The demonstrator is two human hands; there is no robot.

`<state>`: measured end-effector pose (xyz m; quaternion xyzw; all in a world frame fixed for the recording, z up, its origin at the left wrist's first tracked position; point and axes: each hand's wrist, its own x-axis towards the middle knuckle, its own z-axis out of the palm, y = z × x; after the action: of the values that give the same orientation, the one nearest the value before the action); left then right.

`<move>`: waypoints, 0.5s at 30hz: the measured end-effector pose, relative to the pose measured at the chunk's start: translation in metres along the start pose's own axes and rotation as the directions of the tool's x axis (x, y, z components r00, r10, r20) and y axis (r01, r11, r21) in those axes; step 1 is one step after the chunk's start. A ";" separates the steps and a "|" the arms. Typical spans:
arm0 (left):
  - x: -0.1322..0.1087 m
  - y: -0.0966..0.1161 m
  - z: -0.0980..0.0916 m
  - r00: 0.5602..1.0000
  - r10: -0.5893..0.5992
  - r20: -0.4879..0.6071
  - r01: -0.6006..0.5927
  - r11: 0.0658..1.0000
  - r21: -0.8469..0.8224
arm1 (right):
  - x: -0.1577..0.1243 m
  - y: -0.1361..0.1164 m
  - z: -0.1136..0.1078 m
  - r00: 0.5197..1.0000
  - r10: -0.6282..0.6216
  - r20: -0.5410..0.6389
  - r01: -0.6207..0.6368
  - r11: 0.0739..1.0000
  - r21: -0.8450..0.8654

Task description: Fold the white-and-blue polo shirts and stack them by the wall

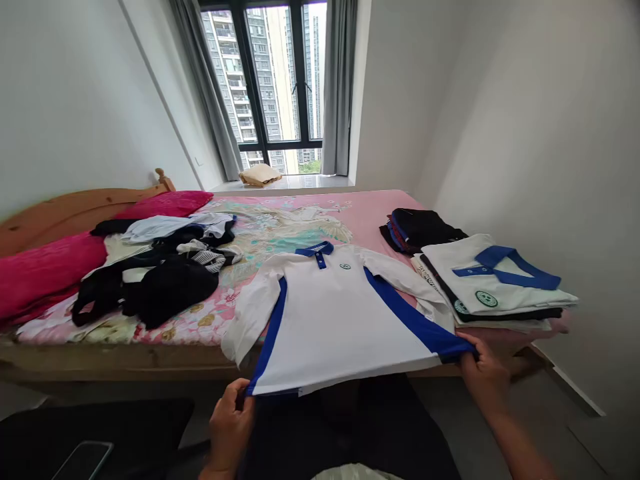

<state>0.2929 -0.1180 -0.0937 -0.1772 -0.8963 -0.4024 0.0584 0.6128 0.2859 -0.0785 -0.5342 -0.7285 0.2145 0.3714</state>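
Note:
A white polo shirt (345,320) with a blue collar and blue side panels lies spread face up, its collar toward the window and its hem toward me. My left hand (231,419) pinches the hem at its left corner. At the opposite corner, my right hand (481,373) grips the blue side panel. The hem is stretched between both hands, past the bed's near edge. Both sleeves spread outward, and the right one reaches the folded stack. On top of that stack rests a folded white polo shirt (465,280) with a blue collar and a round green badge.
Behind the stack sits a pile of folded dark clothes (425,230). Loose black and white clothes (170,287) lie heaped at the bed's left, beside pink pillows (50,273). A phone (85,460) rests on a black surface at lower left. The bed's wooden edge (125,360) runs across.

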 end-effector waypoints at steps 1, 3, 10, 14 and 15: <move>-0.007 0.000 0.002 0.999 -0.027 0.018 0.028 0.999 -0.033 | -0.006 0.003 -0.001 0.999 0.041 0.011 -0.041 0.999 -0.014; -0.018 0.001 0.012 0.991 -0.126 0.032 0.129 0.986 -0.103 | -0.018 0.008 0.001 0.992 0.120 0.023 -0.120 0.993 -0.016; -0.020 0.001 0.049 0.943 -0.327 0.066 0.318 0.821 -0.474 | -0.017 0.022 0.016 0.982 0.183 0.041 -0.186 0.979 0.084; -0.023 -0.005 0.052 0.959 -0.281 0.046 0.264 0.815 -0.516 | -0.008 0.030 0.021 0.971 0.231 0.057 -0.237 0.965 0.117; -0.025 -0.006 0.052 0.962 -0.271 0.044 0.255 0.818 -0.515 | -0.008 0.030 0.022 0.965 0.253 0.066 -0.259 0.959 0.116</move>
<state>0.3158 -0.0899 -0.1385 -0.0548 -0.7702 -0.6346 -0.0334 0.6162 0.2907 -0.1162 -0.5943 -0.6477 0.3190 0.3544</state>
